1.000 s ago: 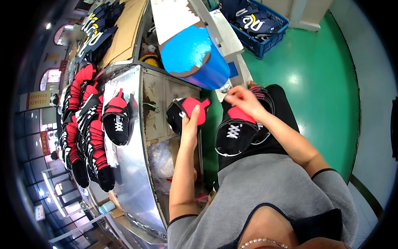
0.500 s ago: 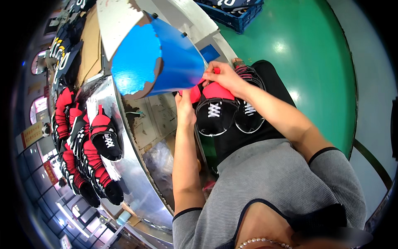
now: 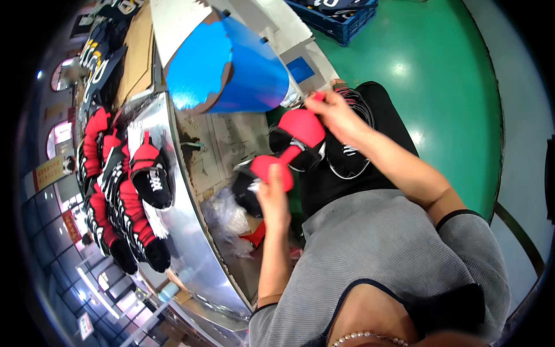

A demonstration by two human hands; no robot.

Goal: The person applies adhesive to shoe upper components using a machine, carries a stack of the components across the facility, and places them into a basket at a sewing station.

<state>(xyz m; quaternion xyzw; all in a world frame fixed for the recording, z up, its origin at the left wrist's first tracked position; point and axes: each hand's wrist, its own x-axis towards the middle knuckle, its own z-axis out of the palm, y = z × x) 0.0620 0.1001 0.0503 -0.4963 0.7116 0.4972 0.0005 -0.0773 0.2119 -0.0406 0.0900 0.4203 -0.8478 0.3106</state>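
Note:
My left hand [image 3: 273, 199] is closed on a black and red shoe upper [image 3: 245, 191], held over the opening beside the bench. A second shoe upper [image 3: 301, 127], with a red tongue, hangs from my right hand [image 3: 338, 115], whose fingers pinch its red tab. Between the two uppers runs a short red strip [image 3: 289, 153], which seems to link them. On my lap, under my right wrist, lies another black upper [image 3: 346, 161] with white laces; more dark uppers [image 3: 354, 104] are stacked just beyond it.
A blue curved panel [image 3: 257, 69] with worn edges stands ahead of my hands. Several red and black uppers [image 3: 124, 202] lie in rows on the metal bench [image 3: 191, 248] at left. Clear plastic bags [image 3: 225, 217] sit below. A blue crate [image 3: 345, 29] rests on the green floor [image 3: 433, 75].
My left hand has drawn back toward me with one upper, away from the blue panel. My right hand has shifted slightly right, and the two uppers now hang apart.

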